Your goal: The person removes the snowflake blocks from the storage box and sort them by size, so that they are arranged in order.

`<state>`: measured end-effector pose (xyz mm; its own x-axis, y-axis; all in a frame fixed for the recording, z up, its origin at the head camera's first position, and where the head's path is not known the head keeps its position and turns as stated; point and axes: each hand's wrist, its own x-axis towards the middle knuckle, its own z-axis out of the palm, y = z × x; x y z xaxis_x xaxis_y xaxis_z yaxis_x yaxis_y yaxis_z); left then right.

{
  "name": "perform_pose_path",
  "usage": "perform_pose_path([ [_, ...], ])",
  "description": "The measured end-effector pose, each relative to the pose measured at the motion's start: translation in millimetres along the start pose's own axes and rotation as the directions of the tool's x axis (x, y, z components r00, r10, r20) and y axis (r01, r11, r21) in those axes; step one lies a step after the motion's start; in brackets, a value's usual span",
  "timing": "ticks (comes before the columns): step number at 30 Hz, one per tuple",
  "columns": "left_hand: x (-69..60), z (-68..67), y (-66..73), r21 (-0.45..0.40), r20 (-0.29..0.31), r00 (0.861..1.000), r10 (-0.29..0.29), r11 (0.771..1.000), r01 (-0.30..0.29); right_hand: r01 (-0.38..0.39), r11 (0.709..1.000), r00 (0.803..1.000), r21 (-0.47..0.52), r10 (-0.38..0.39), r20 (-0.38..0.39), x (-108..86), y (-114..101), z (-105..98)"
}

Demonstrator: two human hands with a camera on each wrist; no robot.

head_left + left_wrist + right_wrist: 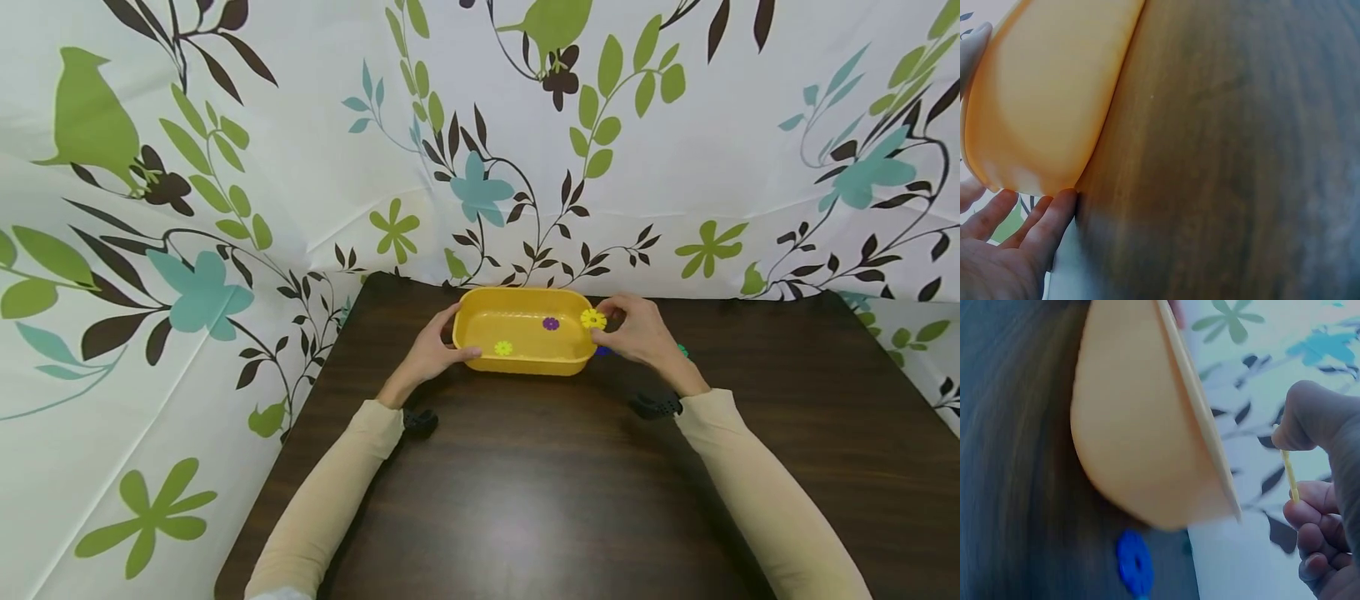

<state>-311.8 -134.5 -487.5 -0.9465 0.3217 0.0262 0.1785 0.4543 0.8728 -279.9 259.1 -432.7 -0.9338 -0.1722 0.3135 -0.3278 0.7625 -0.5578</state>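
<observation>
A yellow plastic tub (525, 365) sits toward the back of the table. My left hand (433, 348) grips its left end, thumb at the front rim and fingers against the end wall (1029, 181). Over the tub's right end, my right hand (639, 335) pinches a yellow flower-shaped piece (593, 319) between thumb and finger; the right wrist view shows this yellow piece (1290, 475) edge-on. Inside the tub lie a purple flower-shaped piece (551, 323) and a yellow-green one (503, 347).
On the dark wooden table (525, 483), a blue flower-shaped piece (1135, 562) lies by the tub's right end. A green piece (682, 350) shows partly behind my right wrist. A patterned cloth (637, 192) hangs along the back and left of the table.
</observation>
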Motion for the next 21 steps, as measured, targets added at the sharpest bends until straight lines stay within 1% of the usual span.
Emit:
perform_pose_path([
  [5,-0.4,0.5,1.1,-0.002,-0.001,1.0,-0.019,1.0,0.019,-0.018,0.999,0.997,-0.027,0.016,-0.074,-14.0,20.7,-17.0],
  [10,0.2,0.2,-0.3,0.007,-0.005,1.0,-0.018,1.0,0.018,-0.087,0.995,0.99,-0.039,0.082,-0.117,-29.6,42.7,-35.0],
  [16,0.4,-0.6,-1.4,0.008,-0.004,1.0,-0.016,1.0,0.016,-0.179,0.983,0.974,-0.05,0.17,-0.147,-48.6,73.0,-51.7],
  [21,0.5,-0.7,-0.9,0.003,0.002,1.0,-0.016,1.0,0.016,-0.225,0.972,0.966,-0.075,0.212,-0.151,-63.9,99.7,-57.6],
])
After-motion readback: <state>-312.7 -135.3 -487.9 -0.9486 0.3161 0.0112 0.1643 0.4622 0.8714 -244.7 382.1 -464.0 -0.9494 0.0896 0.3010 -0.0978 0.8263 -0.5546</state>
